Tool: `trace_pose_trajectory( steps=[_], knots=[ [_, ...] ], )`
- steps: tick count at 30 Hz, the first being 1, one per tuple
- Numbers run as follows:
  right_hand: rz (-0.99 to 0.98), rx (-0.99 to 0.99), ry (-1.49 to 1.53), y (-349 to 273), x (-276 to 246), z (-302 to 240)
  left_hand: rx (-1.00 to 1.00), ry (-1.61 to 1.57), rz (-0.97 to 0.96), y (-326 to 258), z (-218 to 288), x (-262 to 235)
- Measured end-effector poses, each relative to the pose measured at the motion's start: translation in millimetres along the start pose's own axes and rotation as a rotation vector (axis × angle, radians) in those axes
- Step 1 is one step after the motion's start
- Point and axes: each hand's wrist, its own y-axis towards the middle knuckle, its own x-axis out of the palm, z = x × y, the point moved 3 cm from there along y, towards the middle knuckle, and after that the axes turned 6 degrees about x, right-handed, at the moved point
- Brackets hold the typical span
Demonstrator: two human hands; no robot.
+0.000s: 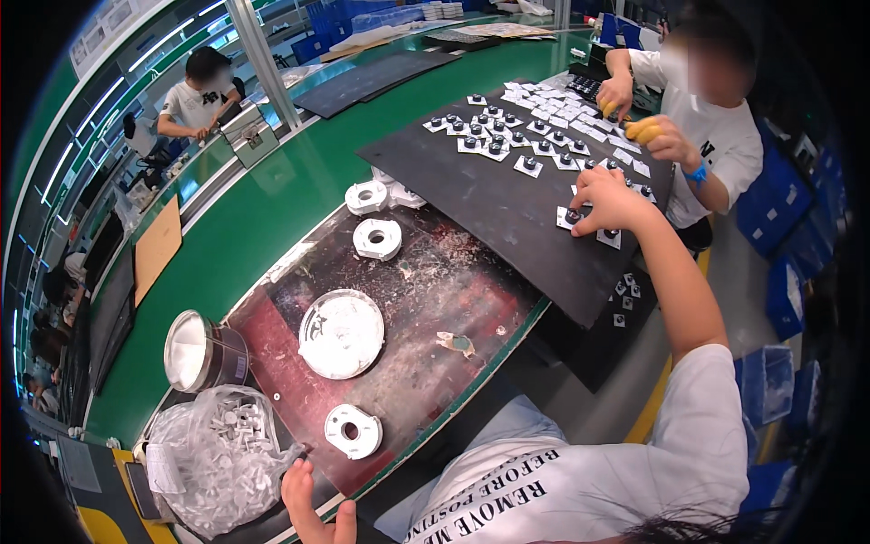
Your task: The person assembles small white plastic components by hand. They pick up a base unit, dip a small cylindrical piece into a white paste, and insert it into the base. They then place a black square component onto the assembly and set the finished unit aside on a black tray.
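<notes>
Head view: small white square tile with a black knob (571, 218) is being pinched by the right hand (605, 201) on the black foam mat (489, 199), loads already laid out, while the left hand (308, 499) is rested open by the clear plastic bag of white parts (213, 458).

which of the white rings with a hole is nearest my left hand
The white ring at the bench's near edge, just right of the left hand; the other two lie farther up the bench.

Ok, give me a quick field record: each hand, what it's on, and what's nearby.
left hand: open, at the bench's near edge beside the clear plastic bag of small white parts
right hand: fingertips on a small white square tile with black knob; grip unclear
surface: black foam sheet carrying rows of such tiles
nearby: white ring-shaped plastic part, round white dish, metal tin
others: co-worker's hand at the sheet's far end
</notes>
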Motion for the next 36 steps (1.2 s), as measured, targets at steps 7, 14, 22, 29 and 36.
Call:
trace_pose_trajectory(
  steps=[7,14,22,29,36],
  knots=[
    [-0.024,-0.076,0.168,-4,5,-24,0.024,-0.025,0.018,-1,-18,15],
    [-0.016,-0.144,0.248,-18,8,-47,0.042,-0.067,-0.004,-2,-24,16],
    [0.032,-0.591,0.663,-65,-10,-154,0.169,-0.195,-0.031,0,-18,19],
    [-0.379,-0.908,0.781,-108,25,-280,0.443,-0.111,0.085,32,9,37],
    [-0.06,-1.07,0.877,-108,52,-312,0.101,-0.223,0.253,1,-12,35]
  ],
)
